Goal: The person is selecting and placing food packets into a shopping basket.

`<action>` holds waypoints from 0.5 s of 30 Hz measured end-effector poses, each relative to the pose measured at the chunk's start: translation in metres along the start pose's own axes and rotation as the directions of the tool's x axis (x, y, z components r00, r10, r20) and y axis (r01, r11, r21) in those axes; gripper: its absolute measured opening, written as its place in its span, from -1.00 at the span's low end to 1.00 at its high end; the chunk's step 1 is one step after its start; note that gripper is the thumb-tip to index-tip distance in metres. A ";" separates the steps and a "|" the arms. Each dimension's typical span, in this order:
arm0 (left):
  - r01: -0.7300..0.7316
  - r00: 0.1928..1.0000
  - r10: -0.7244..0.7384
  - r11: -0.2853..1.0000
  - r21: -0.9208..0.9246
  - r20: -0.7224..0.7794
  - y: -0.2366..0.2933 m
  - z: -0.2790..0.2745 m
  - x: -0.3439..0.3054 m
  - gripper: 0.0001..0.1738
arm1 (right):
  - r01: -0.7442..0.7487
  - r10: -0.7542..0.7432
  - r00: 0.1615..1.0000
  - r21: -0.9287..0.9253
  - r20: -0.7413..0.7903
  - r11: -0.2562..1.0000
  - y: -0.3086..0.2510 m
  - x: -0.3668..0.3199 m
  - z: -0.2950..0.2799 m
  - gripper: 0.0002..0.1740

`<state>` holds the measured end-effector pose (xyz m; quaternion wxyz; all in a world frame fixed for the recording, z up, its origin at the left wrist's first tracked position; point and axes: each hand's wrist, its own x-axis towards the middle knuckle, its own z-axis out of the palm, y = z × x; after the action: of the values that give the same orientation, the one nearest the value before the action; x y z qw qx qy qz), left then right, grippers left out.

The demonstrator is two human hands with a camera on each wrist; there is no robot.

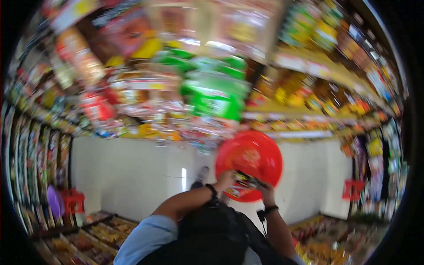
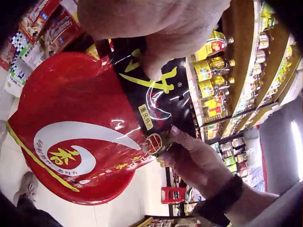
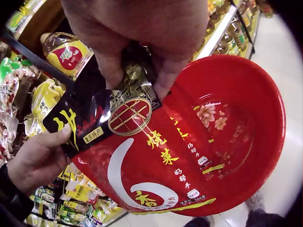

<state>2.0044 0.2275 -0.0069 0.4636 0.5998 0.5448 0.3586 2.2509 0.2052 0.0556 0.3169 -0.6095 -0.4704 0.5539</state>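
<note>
Over a large red basin (image 1: 271,154), both hands hold a glossy red and black seasoning packet (image 3: 102,165) with a white swirl and yellow lettering. My left hand (image 3: 42,158) pinches the black end near one corner, its thumb lying on the print. At the other corner of that black end, my right hand (image 2: 196,158) grips with thumb and fingers. In the right wrist view the same white print repeats beside the packet's edge, like a second packet (image 3: 189,156) behind it. Pink flowers decorate the basin's inside, and the packet partly covers the basin.
Shelves of bottled oil (image 2: 213,75) curve along one side. Bagged goods (image 1: 216,97) fill the display ahead. A red stool (image 1: 353,190) stands at the right, another stool (image 1: 73,201) by a purple basin (image 1: 55,201) at the left. Pale tiled floor (image 1: 132,168) lies between.
</note>
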 end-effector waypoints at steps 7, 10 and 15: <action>0.234 0.971 -0.234 0.972 -0.010 -0.058 0.032 0.010 -0.012 -0.74 | -0.055 0.054 0.998 -0.114 -0.012 0.992 0.006 0.018 -0.022 -0.75; 0.294 0.955 -0.293 0.955 0.034 -0.039 0.044 0.015 -0.005 -0.74 | -0.065 0.063 0.998 -0.066 -0.030 0.996 0.026 0.030 -0.029 -0.77; 0.333 0.941 -0.337 0.937 -0.103 -0.027 0.027 0.026 0.004 -0.73 | -0.081 0.081 0.997 0.000 -0.001 0.997 0.027 0.042 -0.031 -0.76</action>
<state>2.0376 0.2277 0.0099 0.5342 0.4669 0.6311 0.3136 2.2843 0.2388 0.0212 0.2944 -0.6284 -0.4451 0.5660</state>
